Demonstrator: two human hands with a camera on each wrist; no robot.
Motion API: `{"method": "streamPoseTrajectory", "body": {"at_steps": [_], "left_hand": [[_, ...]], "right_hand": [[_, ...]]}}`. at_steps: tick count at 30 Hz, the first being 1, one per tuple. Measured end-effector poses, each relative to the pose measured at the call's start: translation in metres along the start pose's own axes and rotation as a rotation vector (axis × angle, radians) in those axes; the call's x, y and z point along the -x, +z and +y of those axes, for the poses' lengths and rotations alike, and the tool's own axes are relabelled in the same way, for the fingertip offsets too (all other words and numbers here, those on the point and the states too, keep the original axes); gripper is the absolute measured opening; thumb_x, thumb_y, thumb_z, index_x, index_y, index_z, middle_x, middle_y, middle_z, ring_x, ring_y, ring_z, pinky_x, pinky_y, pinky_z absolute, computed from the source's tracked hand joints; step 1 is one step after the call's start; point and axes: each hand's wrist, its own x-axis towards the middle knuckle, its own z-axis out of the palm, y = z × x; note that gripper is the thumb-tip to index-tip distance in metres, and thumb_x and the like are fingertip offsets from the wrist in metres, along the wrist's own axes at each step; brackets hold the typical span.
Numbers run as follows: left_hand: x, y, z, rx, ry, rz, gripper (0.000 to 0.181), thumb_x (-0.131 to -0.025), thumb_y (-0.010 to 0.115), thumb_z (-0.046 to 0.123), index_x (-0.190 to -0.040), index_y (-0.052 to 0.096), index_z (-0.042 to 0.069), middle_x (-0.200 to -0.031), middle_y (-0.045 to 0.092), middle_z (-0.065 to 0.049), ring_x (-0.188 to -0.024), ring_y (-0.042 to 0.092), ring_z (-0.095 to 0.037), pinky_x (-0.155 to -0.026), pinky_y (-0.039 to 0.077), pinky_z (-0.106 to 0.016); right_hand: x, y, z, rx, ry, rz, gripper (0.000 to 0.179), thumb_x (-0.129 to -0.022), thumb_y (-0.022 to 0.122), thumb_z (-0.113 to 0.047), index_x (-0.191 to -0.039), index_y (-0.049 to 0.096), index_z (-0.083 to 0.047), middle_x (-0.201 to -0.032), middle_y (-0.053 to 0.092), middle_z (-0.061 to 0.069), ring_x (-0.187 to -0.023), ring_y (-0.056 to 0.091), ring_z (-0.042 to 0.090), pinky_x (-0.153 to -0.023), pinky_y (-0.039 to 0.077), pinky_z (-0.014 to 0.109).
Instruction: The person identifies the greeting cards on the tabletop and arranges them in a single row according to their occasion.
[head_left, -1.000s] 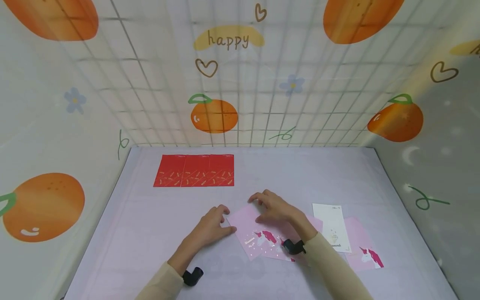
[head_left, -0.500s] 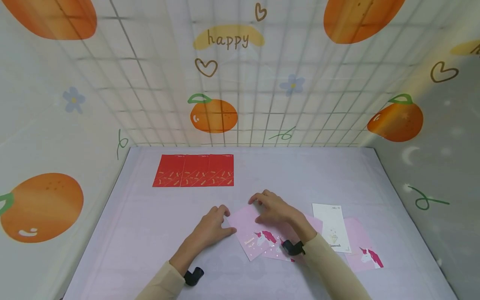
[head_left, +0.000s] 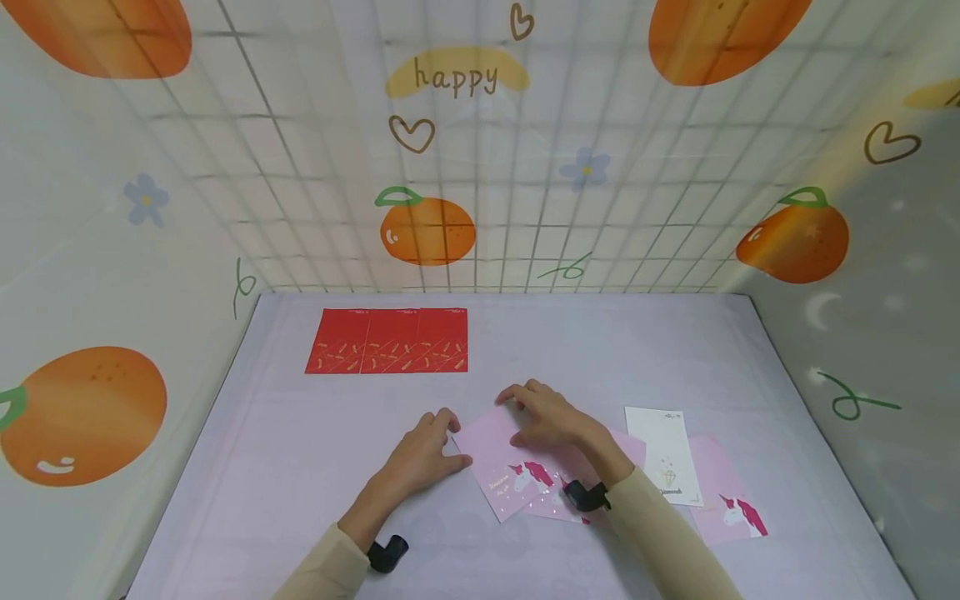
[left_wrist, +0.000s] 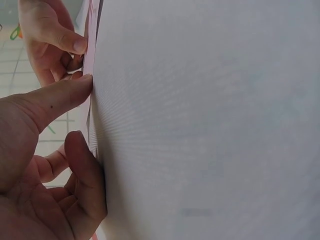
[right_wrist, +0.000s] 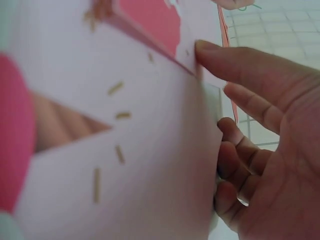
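Observation:
A pink card with a unicorn (head_left: pixel 487 454) lies turned at an angle on the table in the head view, partly over a second pink unicorn card (head_left: pixel 551 507). My left hand (head_left: pixel 423 454) holds its left corner, thumb on the near side and forefinger on the far side. From the right, my right hand (head_left: pixel 551 417) reaches over both cards, fingertips at the top card's far corner and thumb over its face. In the left wrist view my left thumb (left_wrist: pixel 75 92) presses the card edge. My right thumb (right_wrist: pixel 212 57) touches the unicorn card in the right wrist view.
Three red cards with gold marks (head_left: pixel 390 342) lie side by side at the back left. On the right, a white card (head_left: pixel 663 450) partly covers another pink unicorn card (head_left: pixel 716 475). Black wrist cameras (head_left: pixel 387 553) sit on both wrists. Printed cloth walls (head_left: pixel 480 183) enclose the table.
The top pink card's near corner has turned very slightly outward over the second. Both hands keep almost the same place and pose.

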Motion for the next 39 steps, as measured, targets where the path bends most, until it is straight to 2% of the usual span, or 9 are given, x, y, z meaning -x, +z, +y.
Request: {"method": "streamPoseTrajectory", "body": {"at_steps": [3, 9, 15, 24, 31, 39], "left_hand": [[-0.0002, 0.0004, -0.0007, 0.004, 0.006, -0.001, 0.051, -0.079, 0.086, 0.030, -0.117, 0.054, 0.019, -0.100, 0.054, -0.002, -0.083, 0.057, -0.015, -0.063, 0.053, -0.026], [-0.0002, 0.0008, -0.0005, -0.008, 0.027, -0.008, 0.050, -0.080, 0.085, 0.031, -0.118, 0.054, 0.021, -0.102, 0.054, -0.003, -0.084, 0.058, -0.016, -0.063, 0.053, -0.027], [-0.0004, 0.0009, 0.0004, -0.005, -0.002, -0.007, 0.060, -0.079, 0.086, 0.032, -0.126, 0.053, 0.016, -0.105, 0.055, -0.003, -0.088, 0.059, -0.017, -0.067, 0.055, -0.027], [-0.0002, 0.0019, 0.0014, -0.003, -0.013, -0.010, 0.053, -0.081, 0.085, 0.031, -0.122, 0.057, 0.014, -0.105, 0.055, -0.005, -0.088, 0.059, -0.018, -0.067, 0.055, -0.030], [-0.0020, 0.0020, -0.0004, 0.022, 0.001, -0.018, 0.053, -0.081, 0.085, 0.028, -0.121, 0.053, 0.016, -0.102, 0.055, -0.002, -0.084, 0.057, -0.015, -0.065, 0.053, -0.026], [-0.0036, 0.0015, -0.0001, 0.029, 0.049, -0.016, 0.049, -0.081, 0.085, 0.024, -0.118, 0.053, 0.016, -0.104, 0.056, -0.002, -0.092, 0.062, -0.018, -0.069, 0.054, -0.027]], "right_hand": [[0.0002, 0.0005, 0.0008, 0.003, 0.001, 0.001, 0.062, -0.077, 0.086, -0.023, -0.132, 0.058, -0.032, -0.110, 0.052, -0.004, -0.106, 0.051, 0.017, -0.083, 0.053, 0.035], [0.0009, -0.0006, -0.0001, 0.008, -0.016, 0.003, 0.052, -0.078, 0.086, -0.022, -0.125, 0.062, -0.030, -0.109, 0.053, -0.003, -0.106, 0.050, 0.018, -0.084, 0.053, 0.036], [0.0021, -0.0011, -0.0015, 0.005, -0.005, 0.004, 0.054, -0.078, 0.086, -0.023, -0.126, 0.061, -0.029, -0.111, 0.053, -0.003, -0.108, 0.050, 0.018, -0.085, 0.053, 0.037], [0.0033, 0.0001, -0.0015, 0.010, 0.015, 0.010, 0.057, -0.077, 0.086, -0.026, -0.128, 0.060, -0.031, -0.114, 0.053, -0.006, -0.110, 0.050, 0.016, -0.089, 0.053, 0.036], [0.0024, 0.0008, 0.0008, 0.000, 0.002, 0.009, 0.059, -0.078, 0.086, -0.024, -0.129, 0.059, -0.031, -0.113, 0.053, -0.004, -0.109, 0.051, 0.018, -0.087, 0.054, 0.038], [0.0008, 0.0014, 0.0023, 0.010, -0.013, 0.009, 0.058, -0.079, 0.085, -0.024, -0.130, 0.058, -0.031, -0.112, 0.052, -0.005, -0.109, 0.049, 0.016, -0.089, 0.051, 0.038]]}}
